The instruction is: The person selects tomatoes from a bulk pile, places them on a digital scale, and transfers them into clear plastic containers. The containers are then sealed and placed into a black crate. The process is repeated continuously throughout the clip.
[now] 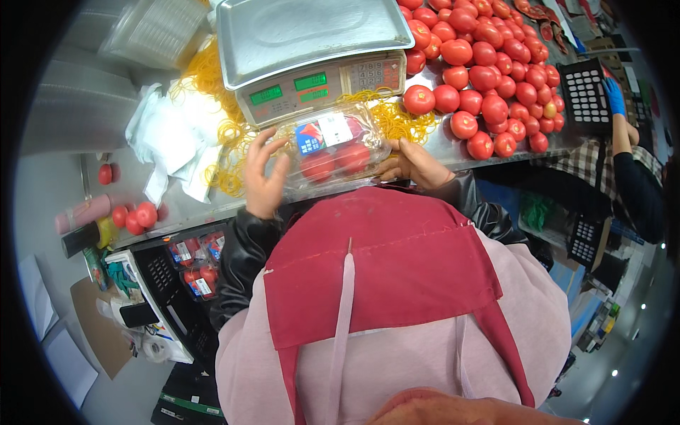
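A clear plastic clamshell box (372, 119) of red tomatoes lies on the metal table in front of me. Its lid bears a blue printed label and a white sticker (335, 129). My left hand (264, 175) is raised beside the box's left end, fingers apart and holding nothing. At the right end is my right hand (417, 163), its thumb and fingers at the box's corner; whether they grip it is unclear. Just behind the box stands a digital scale (324, 90) with lit green displays and a bare steel pan (313, 32).
Loose tomatoes (483, 77) are heaped at the right. Yellow rubber bands (210, 69) and white sheets (178, 127) lie left of the scale. Stacked clear containers (156, 32) stand far left. Below the table edge, a black crate (175, 297) holds packed tomatoes. A blue-gloved co-worker's hand (615, 97) touches another crate (586, 95).
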Motion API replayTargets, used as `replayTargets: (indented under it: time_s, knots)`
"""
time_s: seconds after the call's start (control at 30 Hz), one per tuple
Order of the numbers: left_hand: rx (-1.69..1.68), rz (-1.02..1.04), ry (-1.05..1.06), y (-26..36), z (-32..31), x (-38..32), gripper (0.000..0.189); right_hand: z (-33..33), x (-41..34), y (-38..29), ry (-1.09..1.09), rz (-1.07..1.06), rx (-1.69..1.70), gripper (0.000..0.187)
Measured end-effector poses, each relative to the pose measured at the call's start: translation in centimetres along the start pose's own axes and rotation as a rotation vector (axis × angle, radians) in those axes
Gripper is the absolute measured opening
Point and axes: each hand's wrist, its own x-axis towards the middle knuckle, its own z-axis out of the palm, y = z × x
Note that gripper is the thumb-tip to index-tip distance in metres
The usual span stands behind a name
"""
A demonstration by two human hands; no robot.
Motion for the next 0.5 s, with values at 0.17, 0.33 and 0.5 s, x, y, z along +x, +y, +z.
replayTargets:
  time_s: [0.17,0.33,0.5]
  knots:
    - [-0.203,-0.488,-0.034,-2.0,2.7,-5.2,0.058,1.9,0.7,0.5,0.108,-0.05,-0.267,0.05]
    - [-0.509,-0.568,-0.042,-2.5,1.5,-5.2,0.052,2.2,2.5,-0.1,0.052,-0.011,-0.261,0.037]
    - [-1.108,-0.257,0.31,0.9,-0.3,-1.4,0.065,9.0,4.0,-2.0,-0.112,-0.316,-0.4,0.028]
